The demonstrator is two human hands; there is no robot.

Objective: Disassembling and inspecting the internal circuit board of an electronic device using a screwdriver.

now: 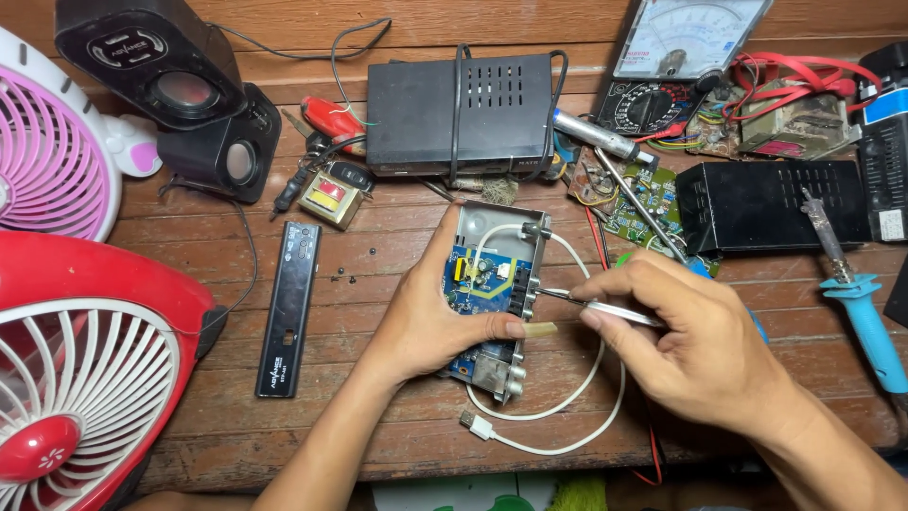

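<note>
Head view: two bare hands over a wooden plank table (378, 416), seen from above.
Right hand (695, 345): fingers pinched together on a slim metal tool (605, 308); tip points toward the left hand and meets the side wall of the open case.
Left hand (430, 312): closed around an opened metal case (501, 284), thumb along its near edge, fingers under the far side.
Case contents: blue circuit board (473, 274) showing inside, connector sockets on the near end, just below the thumb.
White cable (567, 407): runs out of the case, loops under both hands, plug end lying on the table nearest the viewer.
Left of the grip: black faceplate strip (288, 308) flat on the table, a few small dark screws (345, 274) between it and the case.
Right of the grip: blue-handled soldering iron (856, 303), well apart.
Beyond the grip: black vented box (459, 114), a second black vented cover (771, 203) to its right, green circuit board (643, 203) between them.
Farthest: analogue meter (676, 57), two black speakers (189, 104).
Far left: red fan (85, 369) near, pink fan (52, 151) behind it.
</note>
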